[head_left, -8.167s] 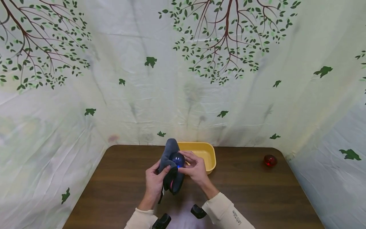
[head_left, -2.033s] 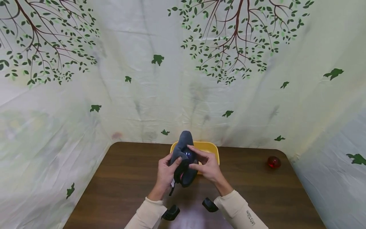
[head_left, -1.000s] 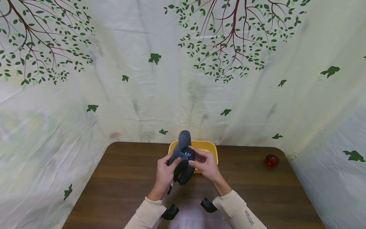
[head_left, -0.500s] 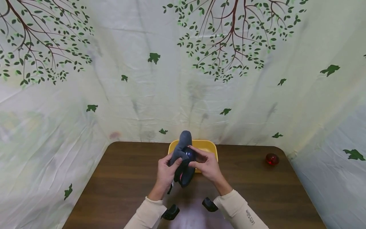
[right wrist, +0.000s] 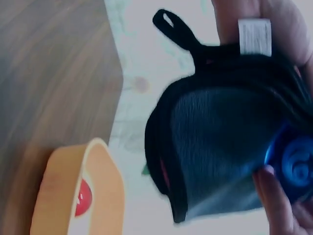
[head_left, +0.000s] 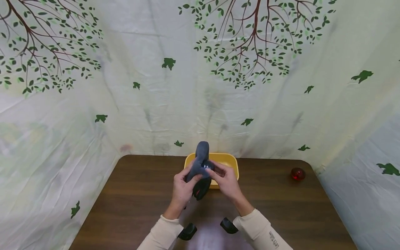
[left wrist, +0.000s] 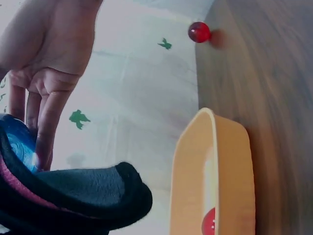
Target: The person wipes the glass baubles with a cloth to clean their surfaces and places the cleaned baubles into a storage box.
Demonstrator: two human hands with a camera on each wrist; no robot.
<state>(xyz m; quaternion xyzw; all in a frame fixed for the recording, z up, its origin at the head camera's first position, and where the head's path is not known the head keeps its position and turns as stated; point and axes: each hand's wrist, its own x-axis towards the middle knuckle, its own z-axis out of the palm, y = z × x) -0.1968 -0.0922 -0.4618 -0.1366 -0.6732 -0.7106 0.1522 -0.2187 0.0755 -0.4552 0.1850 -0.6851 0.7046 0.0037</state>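
Observation:
In the head view, my left hand (head_left: 183,186) grips a grey-blue cloth (head_left: 202,151) with black edging, its thumb on the near side. A shiny blue ball (head_left: 208,165) sits in the cloth's fold, partly covered by it. My right hand (head_left: 228,181) pinches the ball from the right, with the thumb in front and fingers behind. The right wrist view shows the cloth's hanging loop (right wrist: 173,29), its white tag (right wrist: 255,36) and the ball's blue side. Pink lining (left wrist: 24,188) shows along the fold in the left wrist view.
Behind the hands stands a yellow bin (head_left: 232,162) at the back of the brown table (head_left: 150,187). Both wrist views show a red ball (right wrist: 84,198) inside it. Another red ball (head_left: 298,174) lies near the table's back right corner. A leaf-printed curtain (head_left: 193,86) hangs behind.
Over the last half second the cloth has folded further over the blue ball, and the right thumb has shifted up. Since the oldest frame, both hands have come in front of the bin.

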